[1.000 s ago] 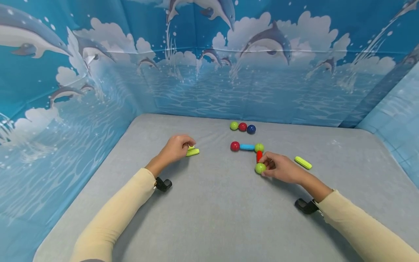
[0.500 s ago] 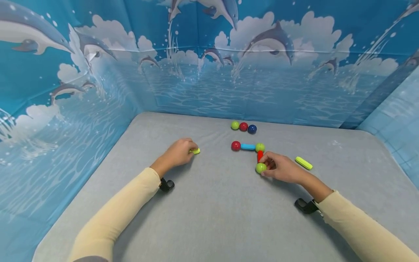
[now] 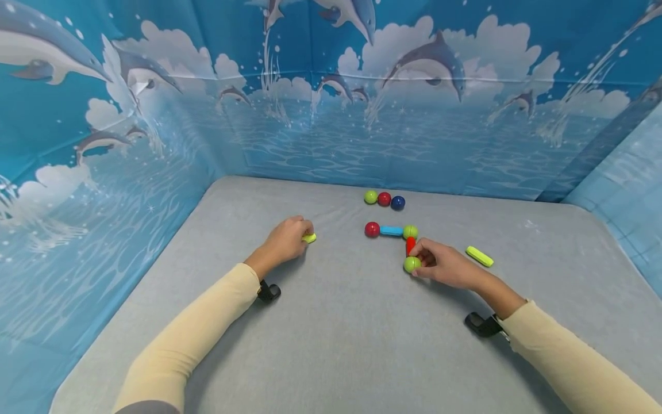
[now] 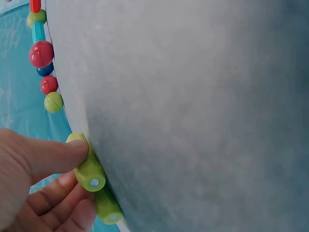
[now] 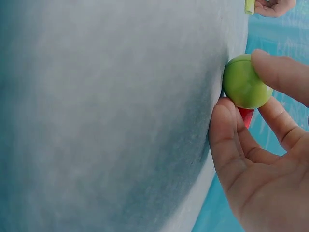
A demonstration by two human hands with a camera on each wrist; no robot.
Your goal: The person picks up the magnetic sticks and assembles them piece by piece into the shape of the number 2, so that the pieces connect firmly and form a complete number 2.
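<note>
With thumb and fingers my left hand (image 3: 285, 240) pinches a yellow-green magnetic stick (image 4: 90, 170), whose round metal end shows in the left wrist view. A second yellow-green stick (image 4: 109, 209) lies right against it, beside the fingertips. My right hand (image 3: 446, 263) grips a green ball (image 5: 247, 82) between thumb and fingers. That ball joins a red stick (image 3: 411, 246), partly covered by the fingers. The red stick leads to another green ball (image 3: 411, 232), then a light blue stick (image 3: 391, 230) and a red ball (image 3: 372, 229), forming an L-shaped chain on the table.
Behind the chain sit a green ball (image 3: 370, 196), a red ball (image 3: 384, 199) and a dark blue ball (image 3: 398, 203) in a row. A yellow-green stick (image 3: 479, 256) lies right of my right hand. A dolphin-print curtain (image 3: 331, 138) borders the grey table (image 3: 351, 345).
My left hand has shifted slightly right and closed on one yellow-green stick, now covering most of the pair. My right hand stays on the green ball; the chain holds its place.
</note>
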